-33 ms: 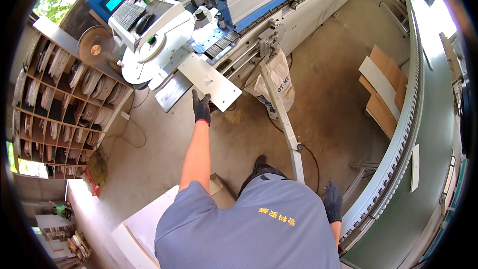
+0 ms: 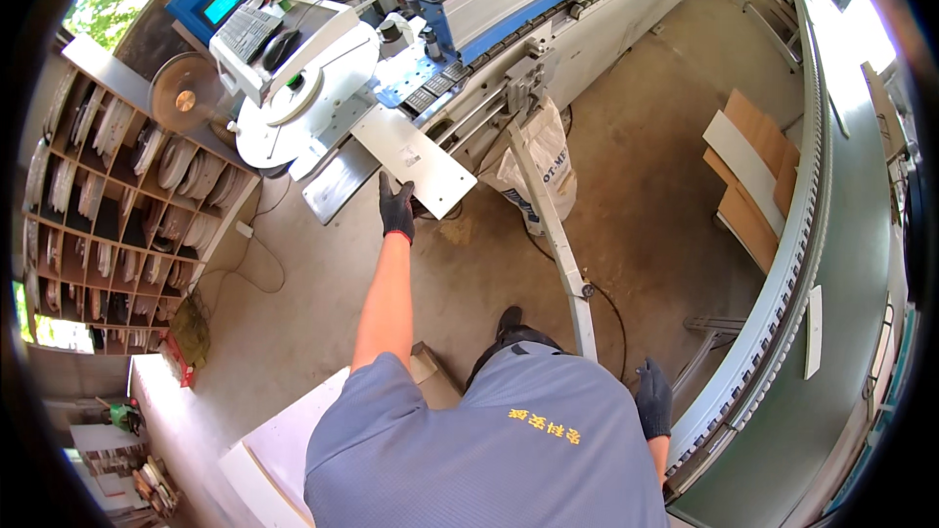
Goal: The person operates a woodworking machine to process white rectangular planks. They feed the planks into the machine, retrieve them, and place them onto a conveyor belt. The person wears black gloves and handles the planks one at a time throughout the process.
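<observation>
Bare concrete floor (image 2: 646, 215) lies open to the right of the slanted metal support leg (image 2: 553, 225), up to the stacked boards (image 2: 748, 176). The left hand (image 2: 396, 207) touches the near edge of the white panel (image 2: 413, 158); the machine (image 2: 509, 10) blocks beyond it. A white sack (image 2: 538, 161) crowds the leg. The curved roller conveyor (image 2: 782, 284) walls the right hand (image 2: 653, 399)

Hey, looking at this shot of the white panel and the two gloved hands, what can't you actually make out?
- Left hand on the white panel: head view shows only the glove's back, so its grip is hidden.
- Panel's far end: hidden by the machine's feed table.
- Right hand by the roller conveyor: small, near the rim; contact unclear.
- Shelf contents: too small.
</observation>
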